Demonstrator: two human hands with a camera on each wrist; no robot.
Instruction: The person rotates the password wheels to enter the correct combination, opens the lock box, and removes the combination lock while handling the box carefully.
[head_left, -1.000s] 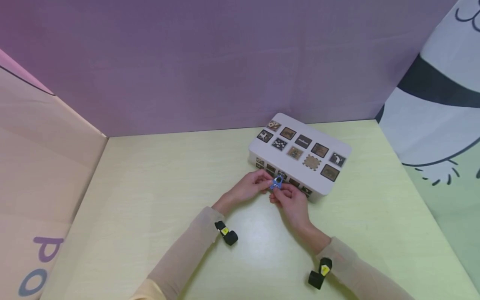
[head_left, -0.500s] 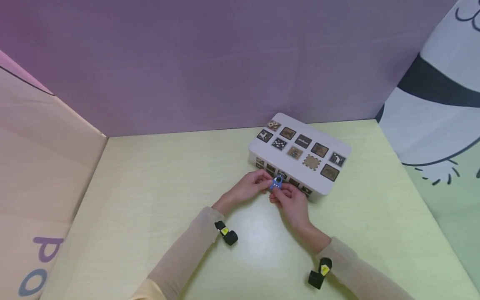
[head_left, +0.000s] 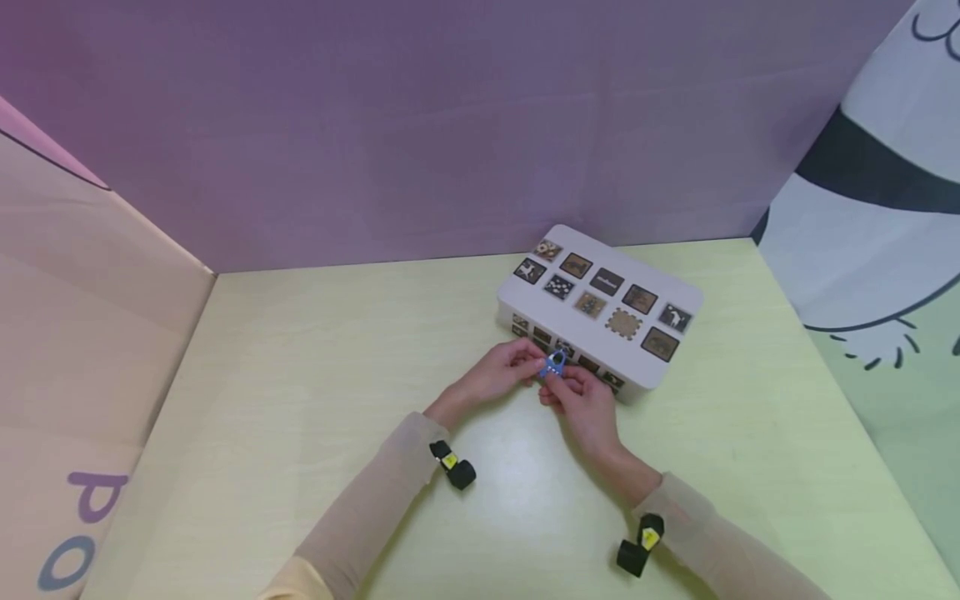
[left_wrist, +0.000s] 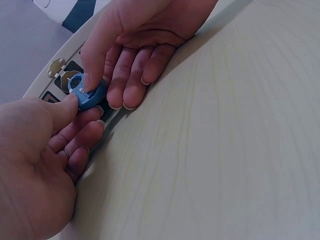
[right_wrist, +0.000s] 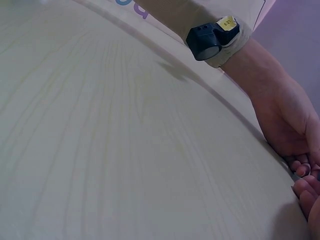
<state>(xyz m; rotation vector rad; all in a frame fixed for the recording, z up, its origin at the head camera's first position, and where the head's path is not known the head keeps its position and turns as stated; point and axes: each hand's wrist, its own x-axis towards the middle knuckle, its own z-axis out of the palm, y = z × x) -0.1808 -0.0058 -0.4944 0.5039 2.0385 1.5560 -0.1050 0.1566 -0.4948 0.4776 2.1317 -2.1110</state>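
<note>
Booth-like staged spot: pale table (head_left: 300,358), purple backdrop (head_left: 420,133) behind, lettered panel (head_left: 82,333) left, cartoon-printed panel (head_left: 885,267) right

Head view: elevated, above and behind both forearms (head_left: 367,496), facing forward and down; widest framing, spanning the counter (head_left: 300,358) and back wall (head_left: 450,133). Left wrist view: close and tilted, facing past the left grip (left_wrist: 32,155) toward the blue padlock (left_wrist: 92,101). Right wrist view: low across the counter, facing the left wrist camera (right_wrist: 204,41), with the right grip (right_wrist: 312,205) cropped at the margin. Head and left wrist views share the blue padlock.
</note>
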